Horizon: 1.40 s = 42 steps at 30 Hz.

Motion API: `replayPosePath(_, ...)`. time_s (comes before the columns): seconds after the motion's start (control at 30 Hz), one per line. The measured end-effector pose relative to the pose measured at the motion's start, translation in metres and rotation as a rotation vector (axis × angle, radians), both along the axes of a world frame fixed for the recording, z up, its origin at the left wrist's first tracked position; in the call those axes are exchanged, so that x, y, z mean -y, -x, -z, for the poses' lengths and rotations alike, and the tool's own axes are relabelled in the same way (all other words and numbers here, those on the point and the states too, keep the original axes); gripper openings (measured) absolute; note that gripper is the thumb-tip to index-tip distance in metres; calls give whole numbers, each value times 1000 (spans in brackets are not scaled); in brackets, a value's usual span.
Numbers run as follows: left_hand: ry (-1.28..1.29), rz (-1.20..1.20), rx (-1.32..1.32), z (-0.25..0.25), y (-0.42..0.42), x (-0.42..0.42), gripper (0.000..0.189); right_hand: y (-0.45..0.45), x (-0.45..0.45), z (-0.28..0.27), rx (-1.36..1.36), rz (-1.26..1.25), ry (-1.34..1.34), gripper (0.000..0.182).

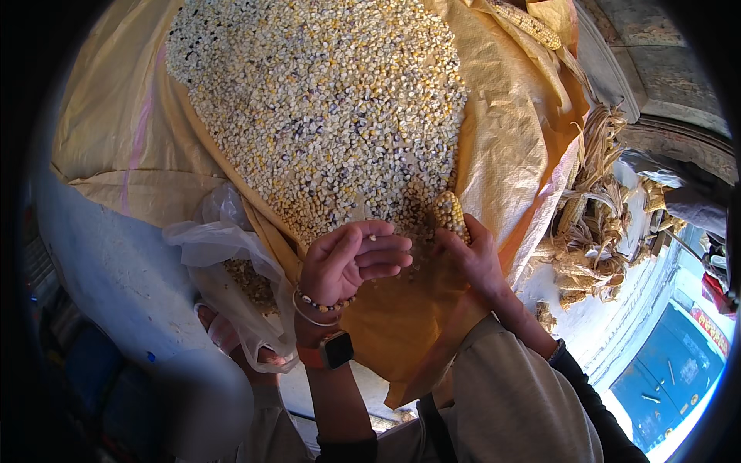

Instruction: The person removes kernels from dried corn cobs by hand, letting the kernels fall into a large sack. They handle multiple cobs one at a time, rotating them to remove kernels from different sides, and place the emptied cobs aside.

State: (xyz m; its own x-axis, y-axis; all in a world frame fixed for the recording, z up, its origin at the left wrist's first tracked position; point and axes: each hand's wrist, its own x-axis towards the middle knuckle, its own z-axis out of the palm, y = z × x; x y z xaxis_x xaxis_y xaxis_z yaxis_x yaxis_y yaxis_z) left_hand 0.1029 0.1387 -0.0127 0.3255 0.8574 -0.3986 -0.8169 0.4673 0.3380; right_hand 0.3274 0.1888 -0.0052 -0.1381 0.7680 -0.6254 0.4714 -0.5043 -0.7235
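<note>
My right hand [472, 252] grips an ear of corn [448, 211] by its lower end, over the near right edge of a wide spread of loose kernels [324, 110]. The kernels are mostly white, mixed with yellow and dark purple ones. They lie on an orange woven plastic sheet [503, 133]. To the left of the corn, my left hand [353, 260] is turned partly palm up with its fingers apart. A single kernel [372, 237] shows at its fingers. A beaded bracelet and a smartwatch [336, 350] are on the left wrist.
A clear plastic bag [237, 272] holding small grains stands left of my left hand. Dried corn ears with husks [584, 254] lie on the right, beyond the sheet. Another ear [527, 24] rests on the sheet at the upper right. Blue doors [666, 370] are at the lower right.
</note>
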Motion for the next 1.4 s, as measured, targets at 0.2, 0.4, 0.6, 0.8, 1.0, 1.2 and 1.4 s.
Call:
replayPosePath(0.2, -80, -6, -9, 2, 1, 1, 31, 1, 0, -1, -5, 0, -2, 24)
replayPosePath(0.4, -107, -15, -42, 2, 2, 3, 29, 0, 0, 1, -12, -6, -27, 24)
replayPosePath(0.6, -88, -3, -98, -3, 2, 3, 26, 2, 0, -1, 3, -16, -35, 23)
replayPosePath(0.8, -35, 92, -482, -35, 25, 5, 21, 2, 0, 0, 7, -25, -27, 22)
replayPosePath(1.0, 247, 381, -1105, -77, 91, 17, 19, -1, 0, 1, 5, -21, -24, 22)
replayPosePath(1.2, 519, 477, -1380, -63, 144, 59, 22, -3, 1, 3, -48, 4, -4, 22)
replayPosePath(1.4, 543, 424, -1473, -63, 140, 58, 25, -7, 2, 2, -184, 157, 87, 23)
